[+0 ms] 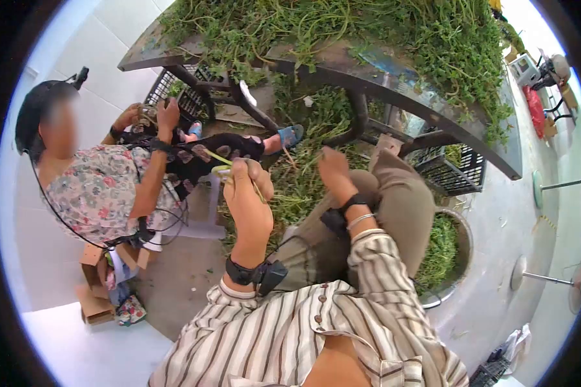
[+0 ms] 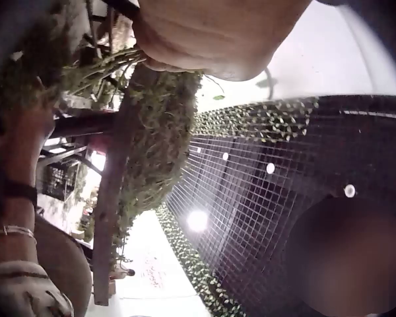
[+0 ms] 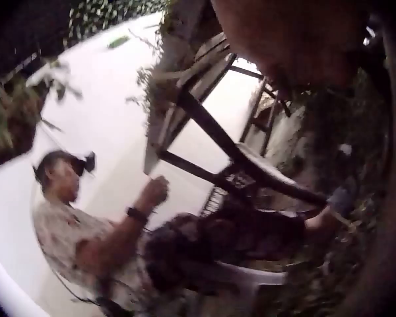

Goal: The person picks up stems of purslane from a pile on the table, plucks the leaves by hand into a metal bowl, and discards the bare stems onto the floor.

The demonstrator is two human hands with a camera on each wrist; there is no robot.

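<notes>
My left hand (image 1: pixel 246 193) is raised in front of my body, its fingers curled round a few thin green stems (image 1: pixel 221 158). Close up in the left wrist view, leafy stems (image 2: pixel 102 66) stick out from under that hand's fingers. My right hand (image 1: pixel 336 171) is held over my knee with its fingers bent, above loose greens on the floor. In the left wrist view the right hand (image 2: pixel 30 125) overlaps dark greens; I cannot tell whether it holds any. The right wrist view shows the right hand (image 3: pixel 290 39) dark and blurred.
Greens are heaped on a table (image 1: pixel 432 116) ahead. More cut greens (image 1: pixel 290 200) cover the floor between my legs. A round basin (image 1: pixel 463 242) of greens stands at my right, near a black crate (image 1: pixel 455 177). Another person (image 1: pixel 106 187) sits at my left, near cardboard boxes (image 1: pixel 97 303).
</notes>
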